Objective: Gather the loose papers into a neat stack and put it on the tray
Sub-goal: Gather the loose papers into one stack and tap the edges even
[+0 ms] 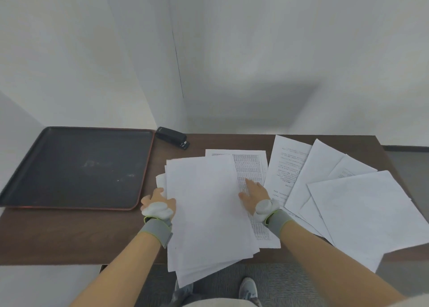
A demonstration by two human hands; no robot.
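White sheets [209, 209] sit gripped at their left edge in our left hand [157, 203]; our right hand [254, 194], flat and spread, pins a printed page [249, 167] to add. Tray [76, 204] waits left.

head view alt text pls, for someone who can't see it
A person's left hand grips a partly gathered stack of papers while the right hand rests flat on a printed sheet. More loose sheets fan right; a black tray and stapler sit left.
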